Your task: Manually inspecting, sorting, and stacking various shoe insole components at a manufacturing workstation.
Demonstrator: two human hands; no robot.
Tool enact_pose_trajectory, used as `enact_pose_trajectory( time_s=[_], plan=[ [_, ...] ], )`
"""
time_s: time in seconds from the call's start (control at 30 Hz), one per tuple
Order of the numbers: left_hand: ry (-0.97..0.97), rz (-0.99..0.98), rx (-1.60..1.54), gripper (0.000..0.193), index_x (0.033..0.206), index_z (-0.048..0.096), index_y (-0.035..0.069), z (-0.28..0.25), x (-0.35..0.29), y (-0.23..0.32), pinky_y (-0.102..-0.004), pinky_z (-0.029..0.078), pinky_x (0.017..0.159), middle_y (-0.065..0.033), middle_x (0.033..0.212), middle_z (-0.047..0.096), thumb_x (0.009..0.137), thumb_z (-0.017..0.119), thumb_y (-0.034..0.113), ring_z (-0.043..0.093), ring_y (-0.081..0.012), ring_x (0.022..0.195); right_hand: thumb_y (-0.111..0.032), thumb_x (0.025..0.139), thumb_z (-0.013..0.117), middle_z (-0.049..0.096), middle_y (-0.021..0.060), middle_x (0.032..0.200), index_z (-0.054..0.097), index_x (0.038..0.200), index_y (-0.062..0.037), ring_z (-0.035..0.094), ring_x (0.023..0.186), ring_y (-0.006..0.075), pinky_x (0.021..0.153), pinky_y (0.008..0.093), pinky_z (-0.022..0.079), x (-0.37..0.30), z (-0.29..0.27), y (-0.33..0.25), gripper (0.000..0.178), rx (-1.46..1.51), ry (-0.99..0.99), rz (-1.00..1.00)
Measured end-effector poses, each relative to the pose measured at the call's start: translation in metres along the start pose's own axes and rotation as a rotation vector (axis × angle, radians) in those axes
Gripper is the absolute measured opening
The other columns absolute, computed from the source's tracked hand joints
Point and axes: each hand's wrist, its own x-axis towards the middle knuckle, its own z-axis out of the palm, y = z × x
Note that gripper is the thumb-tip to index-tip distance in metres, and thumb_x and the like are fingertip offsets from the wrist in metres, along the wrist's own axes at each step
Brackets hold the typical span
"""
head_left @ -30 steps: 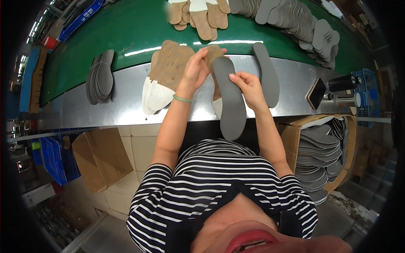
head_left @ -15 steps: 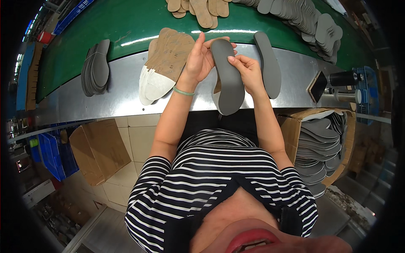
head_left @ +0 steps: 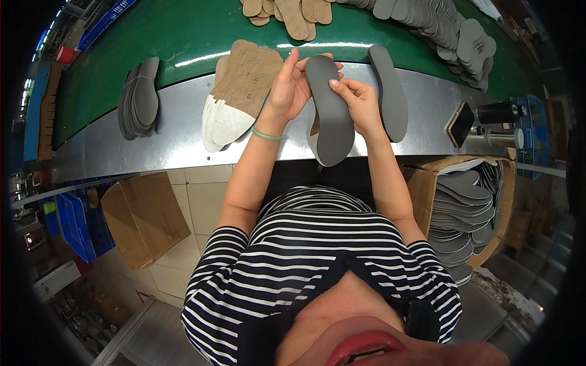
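Observation:
A dark grey shoe insole [head_left: 329, 122] is held up between my hands, over the near edge of the metal table. Along its left side a strip of a brown and white sole board [head_left: 314, 139] shows beneath it. My left hand [head_left: 291, 91] supports the upper end from the left; its fingers pass behind and its thumb points up. My right hand [head_left: 361, 108] pinches the right edge near the top, thumb on the grey face. Left of my hands, brown and white sole boards [head_left: 244, 85] lie fanned out. Another grey insole stack [head_left: 389, 97] lies just right of my right hand.
A banded bundle of grey insoles [head_left: 139, 100] sits at the left. Across the green belt [head_left: 201, 36] lie brown boards [head_left: 293, 18] and a long row of grey insoles [head_left: 439, 30]. At right are a phone [head_left: 459, 125] and a carton of insoles [head_left: 506, 201].

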Motion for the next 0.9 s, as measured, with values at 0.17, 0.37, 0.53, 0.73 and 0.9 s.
enact_pose_trajectory(
  time_s=[0.17, 0.37, 0.53, 0.73, 0.9],
  plan=[
    [0.004, 0.021, -0.014, 0.053, 0.124, 0.050, -0.007, 0.000, -0.001, 0.000, -0.0399, 0.049, 0.095, -0.0210, 0.115, 0.062, 0.102, 0.035, 0.039, 0.063, -0.0281, 0.105, -0.019, 0.091, 0.066, 0.066, 0.0029, 0.073, 0.069, 0.088, 0.0026, 0.058, 0.061, 0.0067, 0.055, 0.0202, 0.046, -0.001, 0.002, 0.001, 0.022, 0.017, 0.006, 0.001],
    [0.138, 0.055, 0.069, 0.037, 0.121, 0.050, -0.009, 0.002, -0.003, -0.003, -0.0369, 0.055, 0.085, -0.0227, 0.110, 0.063, 0.098, 0.050, 0.020, 0.065, -0.0270, 0.098, -0.018, 0.091, 0.066, 0.067, 0.0045, 0.074, 0.068, 0.088, 0.0027, 0.059, 0.062, 0.0068, 0.055, 0.0204, 0.046, 0.001, 0.005, 0.005, 0.021, 0.036, 0.008, 0.009],
    [0.201, 0.087, 0.065, 0.035, 0.117, 0.052, -0.009, -0.010, 0.003, -0.002, -0.0386, 0.055, 0.083, -0.0222, 0.108, 0.064, 0.100, 0.045, 0.020, 0.065, -0.0293, 0.097, -0.014, 0.089, 0.068, 0.068, 0.0049, 0.073, 0.066, 0.090, 0.0022, 0.061, 0.062, 0.0069, 0.055, 0.0203, 0.047, -0.001, 0.005, 0.008, 0.017, 0.003, -0.028, 0.024],
    [0.245, 0.100, 0.020, 0.034, 0.115, 0.053, -0.008, -0.040, 0.011, 0.012, -0.0427, 0.055, 0.084, -0.0225, 0.108, 0.064, 0.101, 0.042, 0.020, 0.065, -0.0338, 0.100, -0.009, 0.087, 0.070, 0.062, 0.0004, 0.063, 0.055, 0.111, -0.0002, 0.054, 0.053, 0.0037, 0.046, 0.0187, 0.038, -0.030, 0.001, 0.017, 0.030, -0.257, 0.008, 0.089],
    [0.228, 0.086, 0.002, 0.033, 0.114, 0.053, -0.008, -0.049, 0.013, 0.012, -0.0434, 0.055, 0.085, -0.0241, 0.110, 0.064, 0.101, 0.043, 0.021, 0.064, -0.0352, 0.101, -0.009, 0.086, 0.069, 0.063, 0.0021, 0.062, 0.057, 0.114, 0.0031, 0.055, 0.052, 0.0057, 0.044, 0.0209, 0.039, -0.027, -0.003, 0.036, 0.033, -0.238, 0.067, 0.033]
  ],
)
